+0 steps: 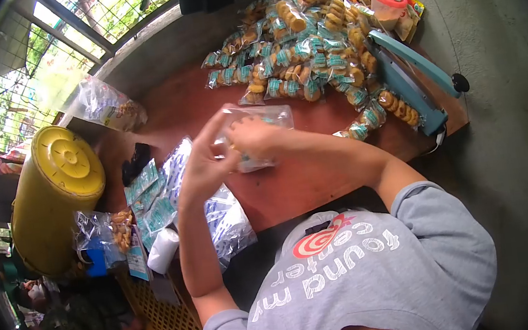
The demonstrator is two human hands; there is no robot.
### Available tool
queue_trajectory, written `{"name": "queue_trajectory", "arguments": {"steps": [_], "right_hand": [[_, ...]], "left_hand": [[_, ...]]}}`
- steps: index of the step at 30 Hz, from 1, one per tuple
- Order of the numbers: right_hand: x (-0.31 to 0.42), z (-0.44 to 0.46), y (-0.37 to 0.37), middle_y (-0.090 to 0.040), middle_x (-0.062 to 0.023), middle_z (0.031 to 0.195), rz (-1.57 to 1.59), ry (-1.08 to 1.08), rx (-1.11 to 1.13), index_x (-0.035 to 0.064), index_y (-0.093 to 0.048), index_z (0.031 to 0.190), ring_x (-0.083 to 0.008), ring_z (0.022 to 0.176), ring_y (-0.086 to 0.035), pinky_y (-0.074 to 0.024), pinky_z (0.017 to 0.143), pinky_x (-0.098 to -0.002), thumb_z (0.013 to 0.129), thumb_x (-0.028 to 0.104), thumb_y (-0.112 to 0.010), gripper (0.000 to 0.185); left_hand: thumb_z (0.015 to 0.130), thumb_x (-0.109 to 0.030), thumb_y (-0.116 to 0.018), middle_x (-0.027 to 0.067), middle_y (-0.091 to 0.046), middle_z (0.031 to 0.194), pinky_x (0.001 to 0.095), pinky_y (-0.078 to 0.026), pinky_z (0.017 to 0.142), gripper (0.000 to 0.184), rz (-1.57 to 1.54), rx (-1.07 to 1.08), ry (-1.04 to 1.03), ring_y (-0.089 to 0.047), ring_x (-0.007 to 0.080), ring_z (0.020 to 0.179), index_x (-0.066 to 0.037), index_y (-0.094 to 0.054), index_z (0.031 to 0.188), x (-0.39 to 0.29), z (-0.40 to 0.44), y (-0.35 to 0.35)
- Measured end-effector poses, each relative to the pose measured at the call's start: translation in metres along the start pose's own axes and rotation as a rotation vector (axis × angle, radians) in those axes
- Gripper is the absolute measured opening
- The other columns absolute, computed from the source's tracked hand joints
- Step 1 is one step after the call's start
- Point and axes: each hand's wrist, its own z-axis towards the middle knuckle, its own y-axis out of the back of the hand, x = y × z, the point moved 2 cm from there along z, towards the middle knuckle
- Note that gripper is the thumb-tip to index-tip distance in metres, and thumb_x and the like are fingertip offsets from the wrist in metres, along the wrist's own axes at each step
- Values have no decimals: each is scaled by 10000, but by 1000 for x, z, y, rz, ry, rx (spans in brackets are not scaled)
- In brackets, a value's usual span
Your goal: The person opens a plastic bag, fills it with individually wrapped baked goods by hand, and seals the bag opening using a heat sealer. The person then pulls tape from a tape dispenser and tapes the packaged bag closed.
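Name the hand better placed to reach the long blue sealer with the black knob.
Right, likely: the right hand is nearer the sealer, while the left hand lies farther, toward the yellow lidded drum.

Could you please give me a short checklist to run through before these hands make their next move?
1. Clear bag within reach of both hands: ok; the left hand and right hand are both at it.
2. Firm grip on the bag: cannot tell; the fingers overlap and blur.
3. Bag contents: cannot tell; the hands hide much of it.
4. Blue sealer open: ok; its arm looks raised from the base.
5. Space around the sealer free: not ok; a cookie packet lies right beside the base.
6. Sealer powered: cannot tell; no plug connection is visible.
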Motion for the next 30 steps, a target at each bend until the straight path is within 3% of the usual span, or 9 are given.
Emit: {"name": "queue_trajectory", "arguments": {"steps": [4, 6, 8, 10, 14, 20, 22, 26, 30], "right_hand": [[-2, 32, -28, -427, -239, 1205, 41, 48, -142, 52, -442, 1178, -385, 1135, -398, -349, 923, -438, 620, 266, -711, 655], [-3, 5, 6, -508, -204, 1126, 38, 84, -72, 58, -500, 1153, -314, 1086, -471, -382, 903, -394, 710, 242, -659, 505], [1, -28, 62, -599, -156, 965, 577, 646, -143, 43, -569, 1061, -253, 970, -561, -443, 808, -351, 812, 204, -559, 297], [-34, -35, 85, -630, -176, 885, 980, 241, -242, 42, -617, 945, -279, 839, -616, -476, 748, -376, 813, 314, -526, 315], [-177, 30, -5, -621, -180, 929, -1, -475, -263, 6, -598, 952, -307, 874, -592, -464, 783, -399, 784, 254, -543, 304], [-145, 1, -47, -514, -194, 1062, -169, -466, -323, 22, -502, 1075, -396, 995, -499, -445, 818, -443, 650, 250, -682, 514], [-136, -5, -52, -489, -184, 1019, 87, -488, -207, 87, -483, 1073, -358, 994, -491, -427, 836, -441, 591, 285, -752, 587], [-136, -2, -11, -472, -179, 1053, 210, -377, -400, 97, -469, 1101, -360, 1038, -457, -421, 844, -430, 630, 296, -737, 578], [-176, 22, -12, -470, -159, 1132, 130, -621, -438, 121, -457, 1129, -359, 1095, -427, -392, 850, -487, 632, 356, -735, 616]], "left_hand": [[668, 128, -475, 93, -368, 1331, 193, -475, 541, 683, 163, -36, -23, -513, 31, 624, -5, -317, 1319, 7, 3, -2], [661, 121, -472, 100, -365, 1333, 196, -476, 541, 685, 97, -172, 25, -506, 30, 619, 0, -316, 1317, 9, -1, 21], [676, 132, -462, 123, -400, 1297, 201, -487, 537, 679, 33, -197, 35, -519, 50, 599, -3, -303, 1321, 14, -10, 38], [681, 127, -464, 132, -414, 1277, 204, -490, 536, 672, 8, -206, 23, -521, 49, 598, 6, -298, 1320, 10, -19, 44], [689, 115, -471, 136, -485, 1174, 204, -494, 534, 656, -37, -213, 33, -527, 49, 602, 34, -287, 1313, 10, -28, 45], [699, 106, -478, 119, -548, 1015, 207, -493, 536, 648, -44, -246, 41, -531, 55, 602, 35, -284, 1313, 14, -33, 45], [701, 104, -480, 121, -552, 999, 208, -491, 536, 647, -42, -251, 43, -532, 57, 604, 35, -285, 1313, 16, -35, 44], [703, 100, -484, 124, -556, 976, 206, -485, 534, 651, -57, -250, 36, -538, 61, 609, 34, -277, 1317, 16, -36, 44], [704, 100, -488, 118, -562, 948, 203, -481, 530, 658, -45, -241, 53, -538, 61, 602, 32, -269, 1321, 14, -35, 40]]}}
